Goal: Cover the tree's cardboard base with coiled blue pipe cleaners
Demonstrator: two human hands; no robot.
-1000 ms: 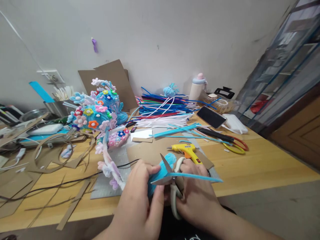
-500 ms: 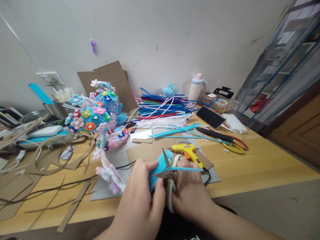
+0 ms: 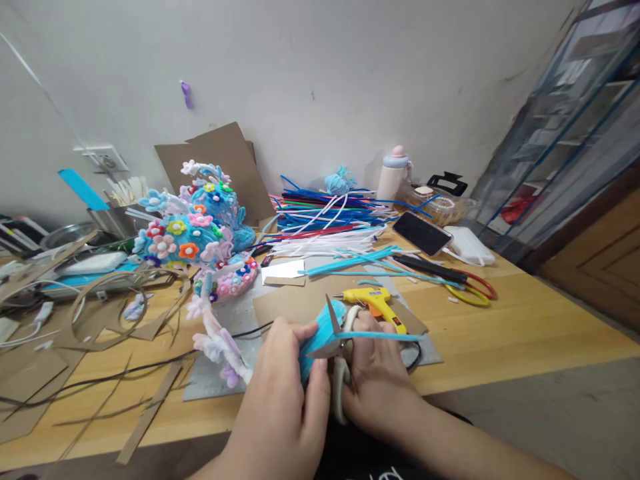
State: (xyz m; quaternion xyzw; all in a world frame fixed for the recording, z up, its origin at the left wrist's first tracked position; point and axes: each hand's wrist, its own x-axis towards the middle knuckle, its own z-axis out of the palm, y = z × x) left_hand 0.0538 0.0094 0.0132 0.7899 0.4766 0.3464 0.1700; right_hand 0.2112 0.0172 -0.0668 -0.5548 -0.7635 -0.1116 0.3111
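Between thumb and fingers, my left hand point(image 3: 287, 390) grips a fuzzy light-blue piece point(image 3: 323, 337) near the table's front edge. Fingers of my right hand point(image 3: 377, 370) are wrapped round the pale handles of scissors point(image 3: 340, 343), whose blades are spread apart over the blue piece. A light-blue pipe cleaner point(image 3: 387, 336) runs from the blades rightward across my right hand. Just behind that hand lies a yellow glue gun point(image 3: 377, 303) on cardboard. Left of my hands stands a decorated form point(image 3: 185, 237) covered with colourful fuzzy flowers.
Pipe cleaners point(image 3: 330, 220) are piled at the back, near a bottle point(image 3: 393, 179). A phone point(image 3: 421, 234) and red-and-yellow-handled pliers point(image 3: 450, 273) lie at the right. Cardboard scraps point(image 3: 150, 413) and a black cable point(image 3: 115, 377) spread over the left side.
The light-blue pipe cleaner now reaches farther right past my right hand. The scissor blades have closed slightly, and both hands have barely moved.
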